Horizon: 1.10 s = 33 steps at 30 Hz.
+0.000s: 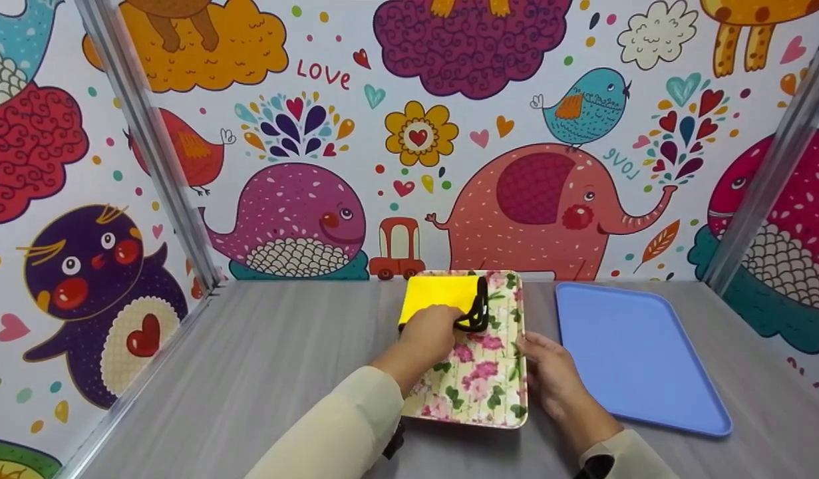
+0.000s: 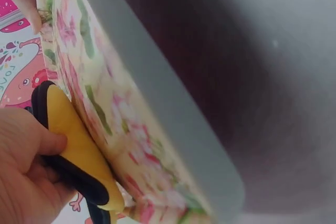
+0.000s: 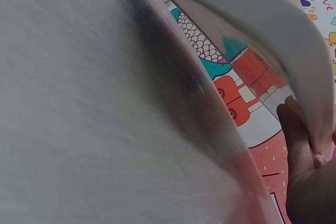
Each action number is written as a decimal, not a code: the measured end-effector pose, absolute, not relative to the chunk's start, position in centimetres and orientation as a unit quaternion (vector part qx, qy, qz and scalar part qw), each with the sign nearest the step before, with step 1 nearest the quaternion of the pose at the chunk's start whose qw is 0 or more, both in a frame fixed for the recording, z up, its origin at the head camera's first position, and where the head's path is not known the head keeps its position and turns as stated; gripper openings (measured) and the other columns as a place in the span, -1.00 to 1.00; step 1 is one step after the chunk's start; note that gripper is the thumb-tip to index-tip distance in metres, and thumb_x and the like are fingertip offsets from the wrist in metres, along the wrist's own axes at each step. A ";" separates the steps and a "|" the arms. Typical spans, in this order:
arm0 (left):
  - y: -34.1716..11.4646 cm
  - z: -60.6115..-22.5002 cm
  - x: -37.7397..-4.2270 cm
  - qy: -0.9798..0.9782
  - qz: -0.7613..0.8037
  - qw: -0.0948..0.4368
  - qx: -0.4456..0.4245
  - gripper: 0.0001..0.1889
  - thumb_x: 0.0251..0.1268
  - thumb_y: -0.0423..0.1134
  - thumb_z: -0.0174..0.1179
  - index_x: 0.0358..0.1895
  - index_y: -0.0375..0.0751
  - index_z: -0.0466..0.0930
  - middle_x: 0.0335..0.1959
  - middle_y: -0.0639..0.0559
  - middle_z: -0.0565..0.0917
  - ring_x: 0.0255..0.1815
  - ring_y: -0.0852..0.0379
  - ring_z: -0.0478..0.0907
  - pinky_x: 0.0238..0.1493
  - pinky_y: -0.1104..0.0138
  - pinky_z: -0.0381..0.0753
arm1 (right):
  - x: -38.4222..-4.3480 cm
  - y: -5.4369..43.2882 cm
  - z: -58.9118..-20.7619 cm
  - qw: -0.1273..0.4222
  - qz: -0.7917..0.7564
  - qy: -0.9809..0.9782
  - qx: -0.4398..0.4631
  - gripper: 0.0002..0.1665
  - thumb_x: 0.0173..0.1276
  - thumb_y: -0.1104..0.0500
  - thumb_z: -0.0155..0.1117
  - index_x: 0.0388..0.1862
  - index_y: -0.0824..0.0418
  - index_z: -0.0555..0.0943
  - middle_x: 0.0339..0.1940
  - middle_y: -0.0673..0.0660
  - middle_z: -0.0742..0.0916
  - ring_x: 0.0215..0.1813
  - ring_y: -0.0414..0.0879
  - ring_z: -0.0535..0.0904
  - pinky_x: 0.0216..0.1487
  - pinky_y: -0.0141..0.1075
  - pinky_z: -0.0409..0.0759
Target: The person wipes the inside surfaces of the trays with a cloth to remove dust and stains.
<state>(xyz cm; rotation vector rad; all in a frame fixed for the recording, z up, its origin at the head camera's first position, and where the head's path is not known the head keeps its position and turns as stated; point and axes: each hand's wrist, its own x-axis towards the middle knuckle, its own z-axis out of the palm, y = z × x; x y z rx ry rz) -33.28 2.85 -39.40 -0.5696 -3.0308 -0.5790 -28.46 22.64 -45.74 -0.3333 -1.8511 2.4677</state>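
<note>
A flower-printed tray (image 1: 479, 386) is tilted up off the table, its pale back visible in the right wrist view. My right hand (image 1: 552, 369) grips the tray's right edge, with fingers (image 3: 295, 135) behind it. Against the upper left of the printed face lies a folded yellow cloth (image 1: 432, 296) with black edging. My left hand (image 1: 432, 332) holds this cloth; in the left wrist view the thumb lies over the yellow cloth (image 2: 79, 140) and the other fingers curl beneath. The cloth is pressed close to the tray's face.
A blue tray (image 1: 642, 359) lies flat on the grey table (image 1: 283, 359), to the right of my right hand. Behind the table stands a wall (image 1: 409, 100) printed with cartoon animals, with metal posts (image 1: 153, 146) at the corners.
</note>
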 end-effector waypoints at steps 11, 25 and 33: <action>4.0 -39.3 -32.8 -0.963 -0.186 0.005 -0.193 -0.63 0.46 -0.37 0.23 0.26 -0.04 0.70 0.15 0.09 0.78 0.17 0.12 0.69 0.42 0.16 0.56 | -28.5 22.7 -45.6 0.010 0.792 -0.602 -0.104 -0.69 0.57 0.24 0.13 0.19 0.31 0.59 -0.34 0.00 0.80 -0.34 -0.17 0.72 -0.35 -0.34 0.69; 5.2 -39.5 -31.7 -0.957 -0.197 0.005 -0.212 -0.69 0.40 -0.28 0.34 0.14 0.08 0.77 0.01 0.20 0.80 0.03 0.16 0.68 0.36 0.22 0.61 | -28.5 22.8 -45.6 0.004 0.796 -0.599 -0.091 -0.71 0.57 0.24 0.12 0.17 0.30 0.58 -0.36 0.01 0.81 -0.35 -0.17 0.73 -0.34 -0.34 0.72; 5.6 -39.9 -31.5 -0.961 -0.113 0.038 -0.249 -0.72 0.35 -0.09 0.41 0.10 0.10 0.79 -0.03 0.22 0.80 0.02 0.21 0.71 0.28 0.28 0.66 | -28.3 22.8 -45.6 0.009 0.792 -0.602 -0.097 -0.75 0.56 0.22 0.15 0.10 0.25 0.63 -0.36 0.02 0.81 -0.36 -0.15 0.74 -0.34 -0.32 0.72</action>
